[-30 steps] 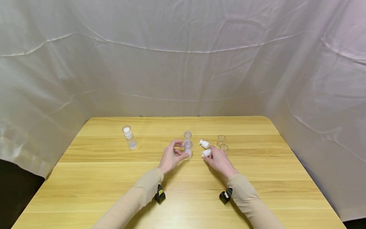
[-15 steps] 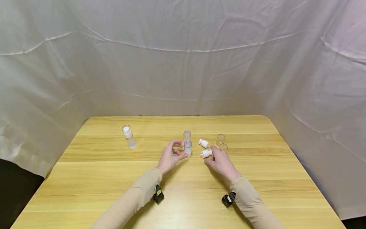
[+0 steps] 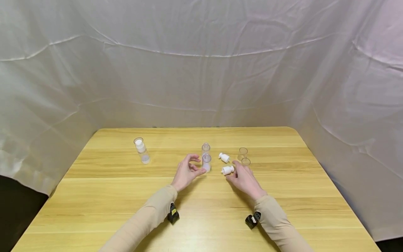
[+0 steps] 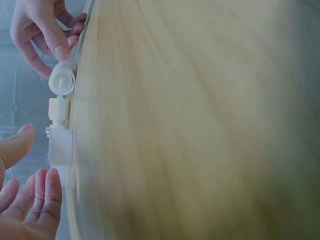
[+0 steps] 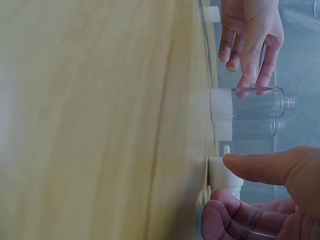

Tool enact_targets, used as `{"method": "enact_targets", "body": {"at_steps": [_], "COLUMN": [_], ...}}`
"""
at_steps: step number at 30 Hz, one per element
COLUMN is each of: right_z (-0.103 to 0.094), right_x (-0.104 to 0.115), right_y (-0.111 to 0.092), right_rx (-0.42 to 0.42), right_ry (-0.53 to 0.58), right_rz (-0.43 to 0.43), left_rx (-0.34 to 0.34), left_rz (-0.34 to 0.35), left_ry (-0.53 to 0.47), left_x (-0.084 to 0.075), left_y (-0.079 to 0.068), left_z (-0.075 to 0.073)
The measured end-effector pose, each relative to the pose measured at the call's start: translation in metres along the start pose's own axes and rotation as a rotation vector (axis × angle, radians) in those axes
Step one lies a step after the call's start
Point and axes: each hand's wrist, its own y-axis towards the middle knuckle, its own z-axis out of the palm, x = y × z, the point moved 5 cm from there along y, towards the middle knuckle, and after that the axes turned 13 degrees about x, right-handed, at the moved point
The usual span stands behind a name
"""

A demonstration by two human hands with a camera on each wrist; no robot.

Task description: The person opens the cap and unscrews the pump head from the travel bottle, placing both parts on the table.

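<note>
Head view: left hand (image 3: 185, 173), grip loosely parted beside the upright front clear bottle (image 3: 206, 164); right hand (image 3: 245, 179), grip wide about the nearer white pump (image 3: 227, 170), lying on the tabletop (image 3: 209, 217). Step, as judged: readying pump for fitting; next move calls for pinching, lifting, turning stem-down.

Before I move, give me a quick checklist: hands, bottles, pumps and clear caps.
Near bottle and far bottle upright, necks open: ok.
Left hand steadying near bottle: cannot tell; thumb overlaps it in the head view.
Right hand gripping near pump: cannot tell; thumb and fingers are around it.
Far pump on a bottle: not ok; it lies on the table.
Near cap well clear of right hand: not ok; close beside it.
</note>
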Motion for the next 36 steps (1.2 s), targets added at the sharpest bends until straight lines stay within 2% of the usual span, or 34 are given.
{"method": "enact_targets", "body": {"at_steps": [7, 19, 25, 30, 33, 36], "right_z": [-0.001, -0.001, -0.002, -0.002, -0.003, -0.006], "right_x": [-0.002, -0.003, -0.001, 0.0, 0.001, 0.003], "right_y": [-0.004, -0.008, -0.008, -0.009, -0.01, -0.014], "right_rx": [0.015, 0.019, 0.018, 0.049, 0.074, 0.084], "right_ry": [0.027, 0.051, 0.042, 0.066, 0.098, 0.096], "right_rz": [0.005, -0.011, -0.028, -0.023, -0.044, -0.126], "left_rx": [-0.007, -0.02, -0.026, -0.047, -0.077, -0.115], "left_rz": [0.02, 0.063, 0.061, 0.067, 0.107, 0.17], "left_ry": [0.01, 0.084, 0.094, 0.117, 0.163, 0.218], "left_x": [0.001, -0.002, 0.0, 0.0, 0.0, 0.0], "left_y": [-0.008, -0.02, -0.023, -0.029, -0.034, -0.04], "left_z": [-0.011, -0.026, -0.032, -0.041, -0.05, -0.062]}}
